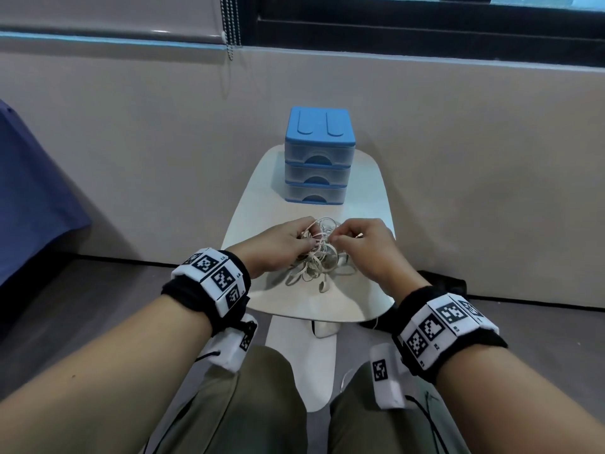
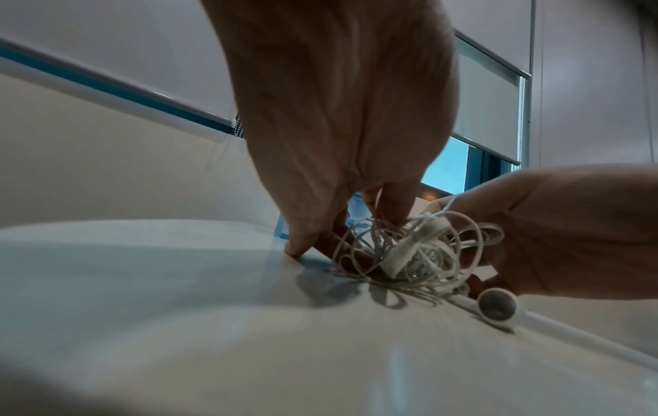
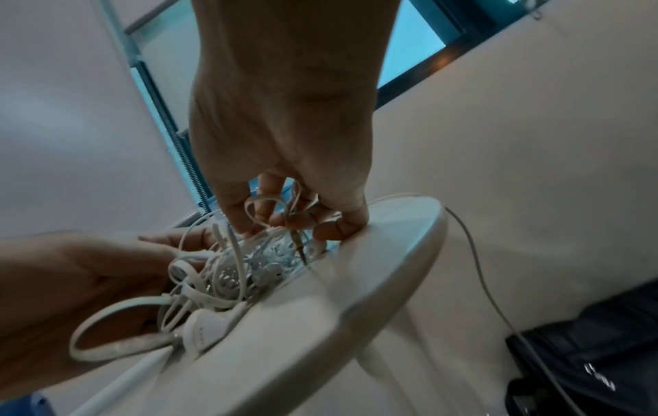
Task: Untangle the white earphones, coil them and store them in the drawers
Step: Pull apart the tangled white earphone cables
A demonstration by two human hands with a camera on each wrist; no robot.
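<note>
A tangled heap of white earphones (image 1: 319,257) (image 2: 409,253) (image 3: 228,270) lies on the small white table (image 1: 366,204), in front of a blue three-drawer unit (image 1: 318,155) whose drawers are shut. My left hand (image 1: 281,245) (image 2: 356,225) digs its curled fingers into the left side of the tangle. My right hand (image 1: 357,239) (image 3: 284,219) pinches cords on the right side, with the metal jack plug (image 3: 299,242) hanging below its fingers. One earbud (image 2: 496,306) lies loose on the table at the near edge of the heap.
The table (image 3: 356,281) stands against a beige wall under a window. A thin cable (image 3: 480,267) hangs off the table's right edge toward a dark bag (image 3: 587,351) on the floor. A blue cloth (image 1: 29,198) lies at the left. My knees are below the table's near edge.
</note>
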